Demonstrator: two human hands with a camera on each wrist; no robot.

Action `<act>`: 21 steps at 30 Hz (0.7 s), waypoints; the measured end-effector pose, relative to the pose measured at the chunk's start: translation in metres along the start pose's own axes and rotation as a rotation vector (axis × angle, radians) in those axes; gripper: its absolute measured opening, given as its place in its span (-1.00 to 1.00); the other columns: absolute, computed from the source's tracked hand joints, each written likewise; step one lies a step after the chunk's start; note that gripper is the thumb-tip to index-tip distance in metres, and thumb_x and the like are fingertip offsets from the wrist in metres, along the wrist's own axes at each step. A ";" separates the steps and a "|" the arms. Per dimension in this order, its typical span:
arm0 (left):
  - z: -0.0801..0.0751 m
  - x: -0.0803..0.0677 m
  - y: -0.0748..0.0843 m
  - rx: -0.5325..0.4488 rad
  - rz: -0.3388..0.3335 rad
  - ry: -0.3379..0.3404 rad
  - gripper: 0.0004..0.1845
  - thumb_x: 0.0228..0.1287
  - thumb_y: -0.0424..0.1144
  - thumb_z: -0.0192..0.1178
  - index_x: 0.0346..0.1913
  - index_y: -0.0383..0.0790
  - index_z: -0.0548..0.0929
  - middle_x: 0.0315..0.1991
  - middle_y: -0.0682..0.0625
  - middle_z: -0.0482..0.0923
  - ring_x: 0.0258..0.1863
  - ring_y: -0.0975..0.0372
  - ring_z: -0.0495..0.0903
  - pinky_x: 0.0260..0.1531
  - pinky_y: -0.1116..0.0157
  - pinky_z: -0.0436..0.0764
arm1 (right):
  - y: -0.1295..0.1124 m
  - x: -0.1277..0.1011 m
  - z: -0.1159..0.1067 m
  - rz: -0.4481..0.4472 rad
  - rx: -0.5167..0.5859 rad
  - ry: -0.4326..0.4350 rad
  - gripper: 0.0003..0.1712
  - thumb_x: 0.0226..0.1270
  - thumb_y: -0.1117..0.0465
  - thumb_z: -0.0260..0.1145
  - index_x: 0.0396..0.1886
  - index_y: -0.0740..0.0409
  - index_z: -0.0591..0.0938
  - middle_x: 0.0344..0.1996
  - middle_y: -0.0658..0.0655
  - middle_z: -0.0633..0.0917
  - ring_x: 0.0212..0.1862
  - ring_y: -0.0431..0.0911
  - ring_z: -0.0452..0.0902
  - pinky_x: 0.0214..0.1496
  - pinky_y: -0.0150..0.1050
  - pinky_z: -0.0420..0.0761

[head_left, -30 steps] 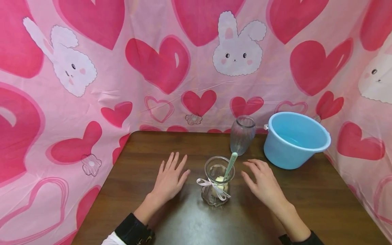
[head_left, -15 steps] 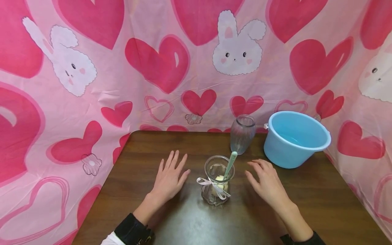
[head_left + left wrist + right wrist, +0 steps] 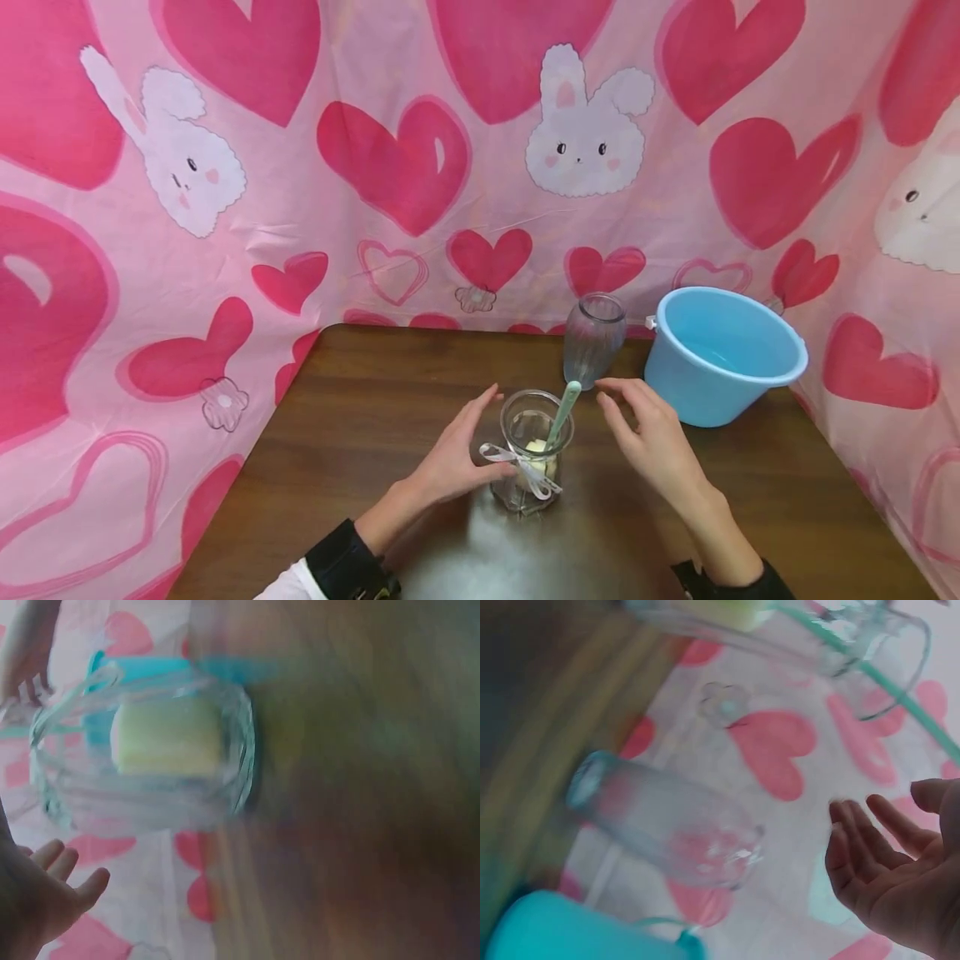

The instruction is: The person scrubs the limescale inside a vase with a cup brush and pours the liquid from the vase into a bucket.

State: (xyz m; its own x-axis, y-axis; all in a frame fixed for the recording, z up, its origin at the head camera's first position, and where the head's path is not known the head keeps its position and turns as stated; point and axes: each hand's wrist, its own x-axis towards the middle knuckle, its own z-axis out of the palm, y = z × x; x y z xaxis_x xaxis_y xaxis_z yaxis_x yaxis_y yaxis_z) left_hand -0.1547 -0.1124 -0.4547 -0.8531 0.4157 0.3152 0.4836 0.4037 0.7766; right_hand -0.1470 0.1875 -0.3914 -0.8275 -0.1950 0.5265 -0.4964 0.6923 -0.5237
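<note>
A clear glass jar [image 3: 517,497] with a white ribbon bow [image 3: 534,477] stands on the table. Inside it a pale cream block [image 3: 169,736] shows, and a light green handle [image 3: 564,414] leans out past the rim; its lower end is hidden. Close at the jar's left side is my left hand [image 3: 457,458], fingers extended and spread from the thumb, which overlaps the ribbon in the head view. My right hand [image 3: 652,433] hovers right of the jar with loosely bent fingers and an empty palm, as the right wrist view also shows.
Behind the jar a tall clear glass vase [image 3: 592,343] stands near the table's back edge. A light blue bucket [image 3: 701,396] sits to its right, beyond my right hand. Pink cloth [image 3: 495,200] with hearts and rabbits hangs behind the brown wooden table [image 3: 360,383].
My left hand has come right from the table to the jar's side, turning thumb toward it. My right hand has shifted slightly left. The head view has tilted a little; the jar stays put.
</note>
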 end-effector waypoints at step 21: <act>0.051 0.022 0.005 -0.324 -0.091 0.075 0.02 -0.02 -0.17 0.69 0.51 -0.07 0.34 0.35 0.02 0.57 0.30 0.12 0.55 0.28 0.08 0.53 | -0.046 0.023 0.017 -0.091 0.276 -0.039 -0.80 0.39 0.35 0.44 -0.05 0.05 0.74 -0.30 -0.09 0.72 -0.35 -0.23 0.60 -0.33 -0.33 0.69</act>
State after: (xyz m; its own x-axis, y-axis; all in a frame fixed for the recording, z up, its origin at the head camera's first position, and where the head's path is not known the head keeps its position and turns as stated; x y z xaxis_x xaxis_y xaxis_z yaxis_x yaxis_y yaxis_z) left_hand -0.1614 -0.0596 -0.4721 -0.9078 0.3243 0.2660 0.3273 0.1513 0.9327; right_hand -0.1470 0.1391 -0.3664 -0.7832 -0.2781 0.5561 -0.6171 0.4567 -0.6408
